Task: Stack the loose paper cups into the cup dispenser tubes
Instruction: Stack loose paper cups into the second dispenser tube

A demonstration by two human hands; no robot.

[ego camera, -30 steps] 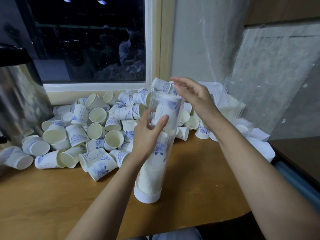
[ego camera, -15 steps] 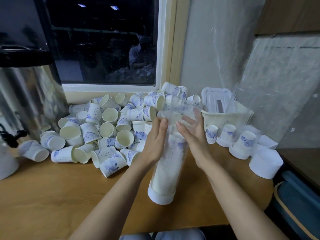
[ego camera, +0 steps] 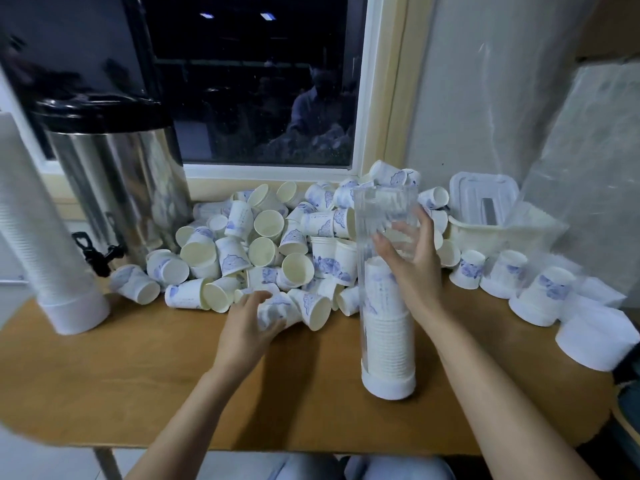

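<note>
Curled round one loose cup (ego camera: pixel 277 311) mid-frame, my left hand (ego camera: pixel 247 329) grips it; my right hand (ego camera: pixel 412 268) clasps one half-filled dispenser tube (ego camera: pixel 384 209) right of centre. One second tube (ego camera: pixel 52 271) stands far left, beside an uncountable pile (ego camera: pixel 263 244).

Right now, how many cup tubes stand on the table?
2. One clear tube in the middle, gripped by the right hand; one full tube at the table's left end. Others may be hidden.

White paper cups (ego camera: pixel 239 258) bear blue floral prints; clear tube (ego camera: pixel 384 216), tan table (ego camera: pixel 138 368).
</note>
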